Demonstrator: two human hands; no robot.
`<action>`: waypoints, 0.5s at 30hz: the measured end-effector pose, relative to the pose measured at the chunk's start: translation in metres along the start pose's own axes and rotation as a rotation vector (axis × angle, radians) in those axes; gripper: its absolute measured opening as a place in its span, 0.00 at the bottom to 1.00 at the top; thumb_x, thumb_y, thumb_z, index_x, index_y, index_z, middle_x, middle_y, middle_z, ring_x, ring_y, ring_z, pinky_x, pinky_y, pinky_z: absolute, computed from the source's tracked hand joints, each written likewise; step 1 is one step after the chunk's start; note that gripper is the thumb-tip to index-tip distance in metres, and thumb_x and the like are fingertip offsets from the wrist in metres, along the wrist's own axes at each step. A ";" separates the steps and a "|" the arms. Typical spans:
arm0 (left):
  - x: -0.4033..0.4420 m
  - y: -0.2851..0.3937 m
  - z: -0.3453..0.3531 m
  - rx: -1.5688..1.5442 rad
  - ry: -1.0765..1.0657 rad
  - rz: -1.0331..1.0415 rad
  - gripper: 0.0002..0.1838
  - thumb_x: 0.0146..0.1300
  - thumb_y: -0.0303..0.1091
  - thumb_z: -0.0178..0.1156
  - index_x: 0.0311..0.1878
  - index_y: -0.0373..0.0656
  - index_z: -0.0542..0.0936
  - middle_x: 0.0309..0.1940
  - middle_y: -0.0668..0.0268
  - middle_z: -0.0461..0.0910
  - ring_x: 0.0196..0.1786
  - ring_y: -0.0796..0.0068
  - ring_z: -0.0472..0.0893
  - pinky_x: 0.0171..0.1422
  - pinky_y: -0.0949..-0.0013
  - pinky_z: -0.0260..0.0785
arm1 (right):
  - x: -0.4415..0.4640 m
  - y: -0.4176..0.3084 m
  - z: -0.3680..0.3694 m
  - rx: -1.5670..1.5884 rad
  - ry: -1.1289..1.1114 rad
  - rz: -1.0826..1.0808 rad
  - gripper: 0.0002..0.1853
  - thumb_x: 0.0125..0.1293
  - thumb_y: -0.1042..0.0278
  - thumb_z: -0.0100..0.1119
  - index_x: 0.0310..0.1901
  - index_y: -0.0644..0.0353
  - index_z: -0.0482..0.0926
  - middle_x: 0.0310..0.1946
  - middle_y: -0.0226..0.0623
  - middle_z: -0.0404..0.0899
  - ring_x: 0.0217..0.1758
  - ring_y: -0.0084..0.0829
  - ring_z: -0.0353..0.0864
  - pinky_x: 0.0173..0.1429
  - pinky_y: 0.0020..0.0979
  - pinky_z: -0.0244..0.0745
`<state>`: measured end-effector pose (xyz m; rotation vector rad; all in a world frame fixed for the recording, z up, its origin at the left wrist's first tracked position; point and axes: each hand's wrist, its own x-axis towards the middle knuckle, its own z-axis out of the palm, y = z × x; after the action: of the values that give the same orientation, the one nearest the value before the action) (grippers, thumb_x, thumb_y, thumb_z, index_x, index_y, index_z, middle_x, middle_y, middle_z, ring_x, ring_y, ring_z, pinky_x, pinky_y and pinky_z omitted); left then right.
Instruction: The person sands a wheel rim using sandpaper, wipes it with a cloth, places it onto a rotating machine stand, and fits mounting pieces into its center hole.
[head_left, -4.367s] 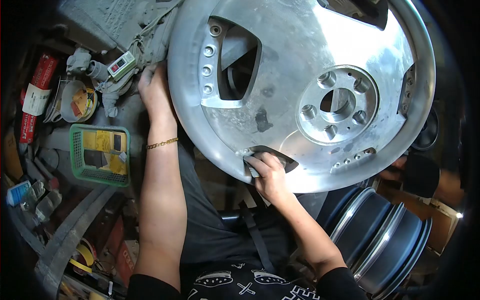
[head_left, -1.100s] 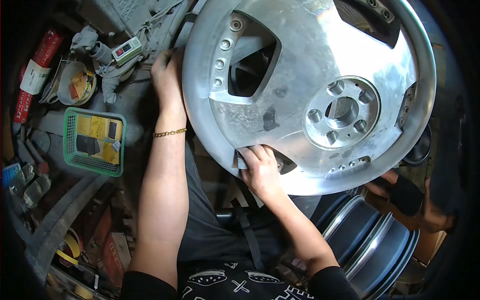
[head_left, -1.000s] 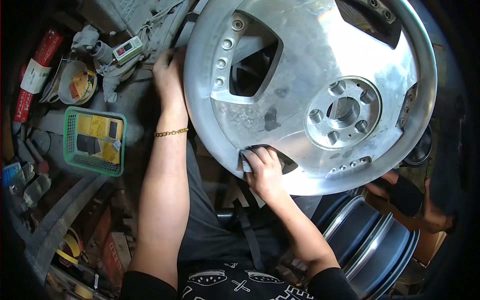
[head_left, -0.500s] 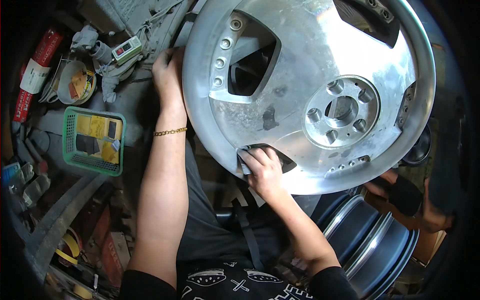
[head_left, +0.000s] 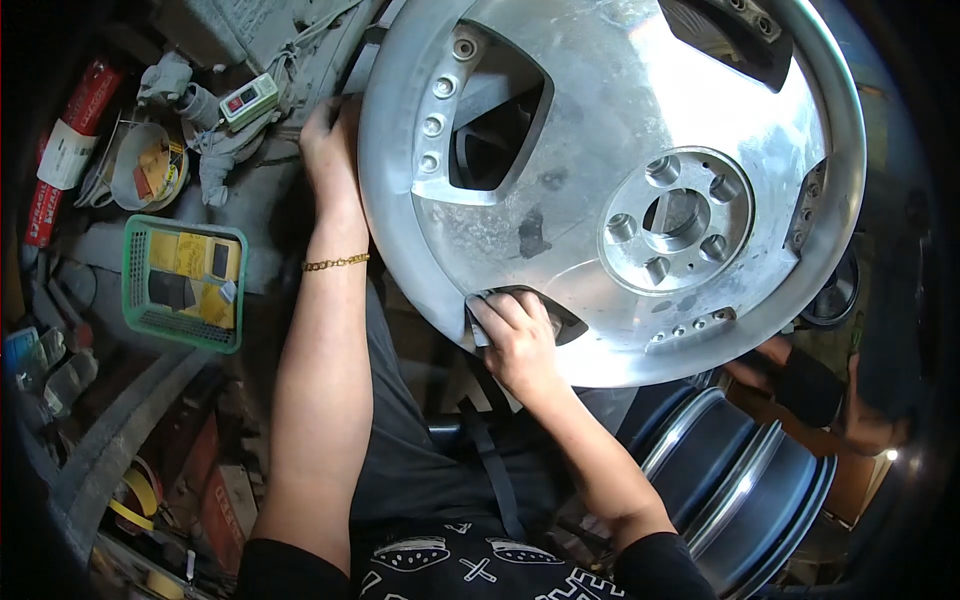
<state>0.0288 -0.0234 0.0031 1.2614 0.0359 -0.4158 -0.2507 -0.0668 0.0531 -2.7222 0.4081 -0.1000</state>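
A large bare-metal wheel rim (head_left: 570,215) with cut-out openings and a bolt-holed hub fills the upper middle and right. My left hand (head_left: 332,150) is closed on the rim's left edge, its fingertips out of sight behind the metal. At the lower opening, my right hand (head_left: 520,340) is closed, with its fingers reaching over the opening's edge. A thin grey sheet, looking like sandpaper (head_left: 477,328), sticks out from under those fingers against the rim; most of it is covered.
On the left stand a green basket (head_left: 238,290) of yellow and dark abrasive pieces, a small bowl (head_left: 124,170) and a push-button switch box (head_left: 249,102). More wheels (head_left: 735,490) are stacked at lower right. Beside them, another person's arm (head_left: 865,420) shows at the right edge.
The view has shifted slightly, moving the whole scene a little left. Less of the grey sheet shows under my right fingers at the opening. My left hand keeps its place on the rim.
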 end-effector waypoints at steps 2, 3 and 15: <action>-0.005 0.005 0.001 -0.074 -0.004 -0.020 0.17 0.68 0.38 0.57 0.41 0.29 0.81 0.29 0.63 0.81 0.31 0.76 0.76 0.39 0.72 0.70 | -0.012 0.004 -0.003 -0.053 -0.012 -0.011 0.31 0.35 0.76 0.65 0.50 0.58 0.82 0.44 0.33 0.77 0.47 0.39 0.75 0.50 0.39 0.71; -0.005 0.006 0.001 -0.074 -0.002 -0.021 0.17 0.68 0.38 0.57 0.41 0.29 0.81 0.29 0.63 0.81 0.31 0.76 0.76 0.39 0.72 0.70 | -0.017 0.003 -0.006 -0.068 -0.030 0.000 0.30 0.36 0.76 0.64 0.50 0.58 0.82 0.44 0.33 0.77 0.47 0.39 0.74 0.50 0.39 0.71; -0.002 0.000 0.000 -0.083 0.001 -0.037 0.16 0.68 0.38 0.57 0.41 0.30 0.81 0.30 0.64 0.81 0.31 0.76 0.77 0.38 0.72 0.70 | 0.002 -0.003 -0.001 0.004 0.011 0.000 0.28 0.39 0.76 0.64 0.49 0.57 0.82 0.43 0.32 0.77 0.47 0.38 0.75 0.51 0.40 0.71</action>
<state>0.0269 -0.0227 0.0035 1.1811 0.0766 -0.4409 -0.2480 -0.0651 0.0552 -2.7189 0.4107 -0.1163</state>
